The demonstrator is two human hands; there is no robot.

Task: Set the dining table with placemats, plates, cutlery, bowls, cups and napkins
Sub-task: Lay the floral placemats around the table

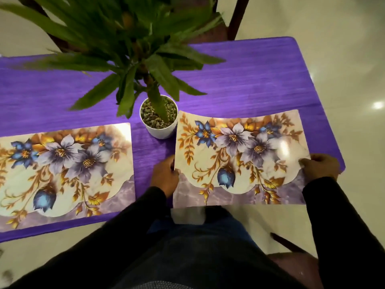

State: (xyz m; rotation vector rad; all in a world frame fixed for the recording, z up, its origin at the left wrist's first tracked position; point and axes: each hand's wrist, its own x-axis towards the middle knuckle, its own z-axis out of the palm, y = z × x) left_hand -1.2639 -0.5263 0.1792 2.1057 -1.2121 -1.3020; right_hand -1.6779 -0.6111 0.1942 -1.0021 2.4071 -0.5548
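Two glossy floral placemats lie on the purple table (250,84). The left placemat (62,174) rests flat near the front edge. The right placemat (239,159) sits beside it, its near edge overhanging the table's front. My left hand (164,176) pinches the right placemat's left edge. My right hand (320,165) grips its right edge near the table's right side. Both sleeves are dark.
A white pot (158,122) filled with pebbles holds a tall green plant (129,38), standing just behind the gap between the placemats. A dark chair (237,17) stands beyond the table's far side. Another chair seat (291,261) is at my lower right. Pale glossy floor surrounds the table.
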